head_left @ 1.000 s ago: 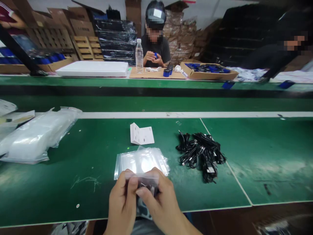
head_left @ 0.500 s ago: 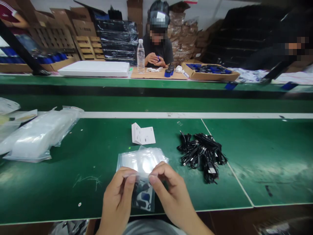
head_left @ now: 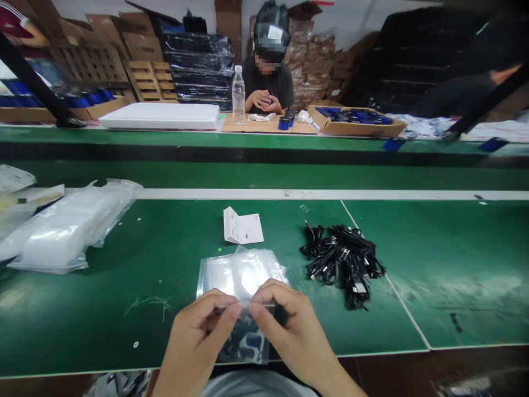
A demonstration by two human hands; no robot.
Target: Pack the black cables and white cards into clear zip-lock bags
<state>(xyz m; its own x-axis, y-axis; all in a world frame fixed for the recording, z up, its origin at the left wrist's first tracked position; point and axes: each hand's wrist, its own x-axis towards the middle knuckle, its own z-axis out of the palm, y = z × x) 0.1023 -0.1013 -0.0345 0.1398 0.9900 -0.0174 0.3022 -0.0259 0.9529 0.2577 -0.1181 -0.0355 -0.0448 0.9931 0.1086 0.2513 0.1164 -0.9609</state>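
Between thumb and fingers, my left hand [head_left: 206, 325] pinches the top edge of a clear plastic bag [head_left: 250, 344]. Right beside it, my right hand [head_left: 285, 320] pinches the same edge, the two thumbs nearly touching. Dark and white pieces show through the bag, too unclear to name. Just beyond my fingers lies a stack of flat clear bags [head_left: 243, 270] on the green table. Behind that stack sits a folded white leaflet pile [head_left: 246, 227]. To the right is a heap of coiled black cables [head_left: 343, 259].
Bundles of clear bags [head_left: 74, 226] lie at the left. Across the bench, a person [head_left: 268, 77] handles a small object beside a water bottle [head_left: 238, 95]. A carton of blue and black parts [head_left: 359, 129] and a white foam slab [head_left: 161, 117] stand on the far bench.
My hands have drawn closer together along the bag's top edge, and the left thumb has moved right. The bag has shifted slightly down and right.
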